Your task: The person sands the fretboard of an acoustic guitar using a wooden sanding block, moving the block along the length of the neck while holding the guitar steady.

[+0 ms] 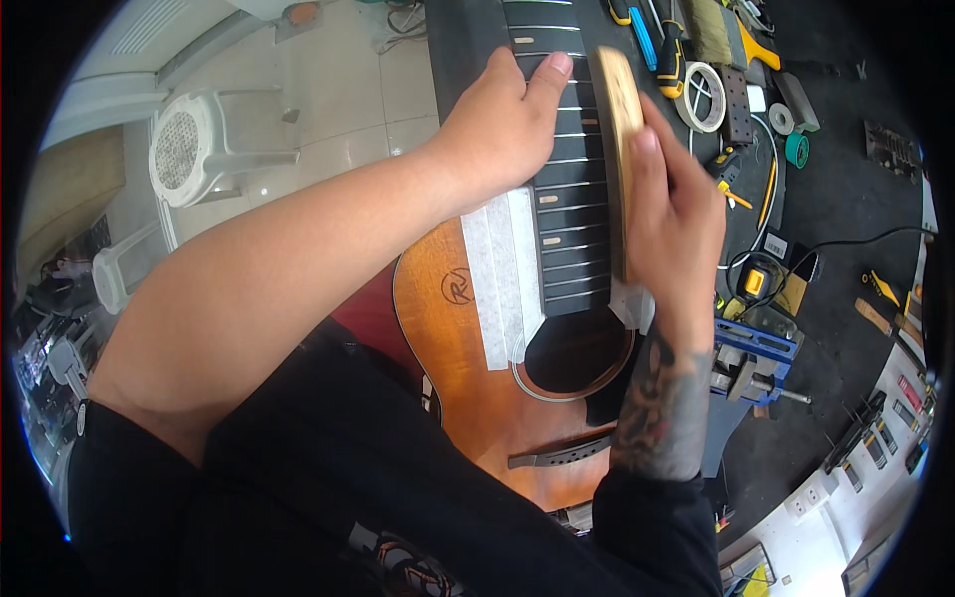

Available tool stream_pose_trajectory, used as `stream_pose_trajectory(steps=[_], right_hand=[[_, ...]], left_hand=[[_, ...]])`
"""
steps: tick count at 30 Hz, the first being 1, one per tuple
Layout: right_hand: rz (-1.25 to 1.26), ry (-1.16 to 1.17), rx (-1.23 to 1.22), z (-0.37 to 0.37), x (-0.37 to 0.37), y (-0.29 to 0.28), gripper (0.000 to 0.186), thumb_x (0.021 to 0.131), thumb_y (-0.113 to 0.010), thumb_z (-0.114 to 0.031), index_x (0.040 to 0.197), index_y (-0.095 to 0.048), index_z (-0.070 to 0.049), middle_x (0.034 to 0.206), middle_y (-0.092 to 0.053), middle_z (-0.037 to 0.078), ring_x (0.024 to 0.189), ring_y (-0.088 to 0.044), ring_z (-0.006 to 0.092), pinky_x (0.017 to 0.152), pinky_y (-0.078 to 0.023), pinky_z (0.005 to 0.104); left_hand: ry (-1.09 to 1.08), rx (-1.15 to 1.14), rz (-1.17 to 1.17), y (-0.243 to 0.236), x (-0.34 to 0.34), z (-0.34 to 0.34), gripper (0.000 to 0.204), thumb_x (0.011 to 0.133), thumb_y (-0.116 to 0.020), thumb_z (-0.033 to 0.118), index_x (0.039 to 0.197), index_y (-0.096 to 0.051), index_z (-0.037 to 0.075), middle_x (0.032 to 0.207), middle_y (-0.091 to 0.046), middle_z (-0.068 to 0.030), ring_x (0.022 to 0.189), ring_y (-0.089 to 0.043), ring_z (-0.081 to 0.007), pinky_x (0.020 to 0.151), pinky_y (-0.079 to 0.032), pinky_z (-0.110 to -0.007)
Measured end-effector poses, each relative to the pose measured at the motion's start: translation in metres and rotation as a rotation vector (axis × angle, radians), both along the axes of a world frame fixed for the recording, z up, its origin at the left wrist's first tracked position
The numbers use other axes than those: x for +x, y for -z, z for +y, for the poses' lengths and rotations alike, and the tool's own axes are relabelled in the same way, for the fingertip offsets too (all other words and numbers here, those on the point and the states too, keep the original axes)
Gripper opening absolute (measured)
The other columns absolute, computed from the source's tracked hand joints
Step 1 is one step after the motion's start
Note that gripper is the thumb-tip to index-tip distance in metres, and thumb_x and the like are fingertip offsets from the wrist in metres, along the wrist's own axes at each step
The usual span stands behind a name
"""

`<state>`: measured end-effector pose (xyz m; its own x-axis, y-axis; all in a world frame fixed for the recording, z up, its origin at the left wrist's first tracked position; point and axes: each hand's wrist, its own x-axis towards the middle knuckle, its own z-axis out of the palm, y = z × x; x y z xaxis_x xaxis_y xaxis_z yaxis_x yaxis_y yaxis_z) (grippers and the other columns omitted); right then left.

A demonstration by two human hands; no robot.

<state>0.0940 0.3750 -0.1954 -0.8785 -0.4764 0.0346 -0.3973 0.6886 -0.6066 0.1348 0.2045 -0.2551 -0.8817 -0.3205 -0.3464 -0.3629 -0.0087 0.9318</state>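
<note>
A guitar lies with its orange-brown body toward me and its dark fretboard pointing away. My left hand is closed around the neck from the left, thumb on the fretboard, its other fingers mostly hidden. Along the fretboard's right edge, my right hand grips a long, light wooden block with rounded ends. Whether anything is fixed to the block's inner face cannot be seen. Pale masking tape covers the body left of the fretboard, above the sound hole. The dark bridge sits nearer me.
On the dark workbench at right lie a tape roll, a yellow-and-black screwdriver, a brush and a cable. A blue vise stands beside my right forearm. White plastic stools occupy the floor at left.
</note>
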Motion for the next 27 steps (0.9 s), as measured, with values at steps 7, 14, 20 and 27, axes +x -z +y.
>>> stream_pose_trajectory(steps=[7, 14, 20, 27], right_hand=[[-0.062, 0.006, 0.049, 0.019, 0.025, -0.011, 0.039, 0.109, -0.053, -0.024, 0.137, -0.063, 0.001, 0.095, -0.075, 0.016, 0.089, -0.064, 0.0106, 0.080, -0.052, 0.0299], [0.039, -0.009, 0.057, 0.008, 0.020, -0.009, 0.036, 0.108, -0.055, -0.023, 0.134, -0.066, -0.002, 0.085, -0.071, 0.015, 0.075, -0.064, 0.0155, 0.072, -0.051, 0.0329], [-0.018, 0.031, -0.014, -0.051, -0.049, 0.008, 0.040, 0.105, -0.056, -0.033, 0.130, -0.068, -0.005, 0.087, -0.074, 0.023, 0.082, -0.071, 0.0314, 0.076, -0.054, 0.0401], [0.001, 0.010, -0.054, -0.041, -0.029, 0.008, 0.038, 0.105, -0.057, -0.030, 0.128, -0.069, -0.003, 0.088, -0.073, 0.025, 0.084, -0.072, 0.0419, 0.075, -0.055, 0.0443]], left_hand=[[-0.037, 0.002, 0.022, 0.006, -0.001, -0.002, 0.055, 0.111, -0.045, 0.046, 0.126, -0.051, -0.006, 0.108, -0.064, -0.0129, 0.099, -0.061, -0.0166, 0.089, -0.052, -0.032], [-0.006, 0.046, -0.054, -0.003, 0.001, -0.003, 0.055, 0.111, -0.045, 0.046, 0.128, -0.050, -0.006, 0.111, -0.065, -0.0137, 0.102, -0.060, -0.0167, 0.092, -0.050, -0.032], [-0.025, 0.015, -0.002, 0.001, 0.001, 0.000, 0.053, 0.111, -0.045, 0.045, 0.129, -0.051, -0.005, 0.109, -0.064, -0.0127, 0.100, -0.060, -0.0158, 0.090, -0.050, -0.031], [-0.028, 0.015, -0.010, -0.002, 0.003, -0.007, 0.056, 0.111, -0.042, 0.046, 0.123, -0.050, -0.007, 0.108, -0.065, -0.0208, 0.101, -0.064, -0.0285, 0.092, -0.051, -0.038]])
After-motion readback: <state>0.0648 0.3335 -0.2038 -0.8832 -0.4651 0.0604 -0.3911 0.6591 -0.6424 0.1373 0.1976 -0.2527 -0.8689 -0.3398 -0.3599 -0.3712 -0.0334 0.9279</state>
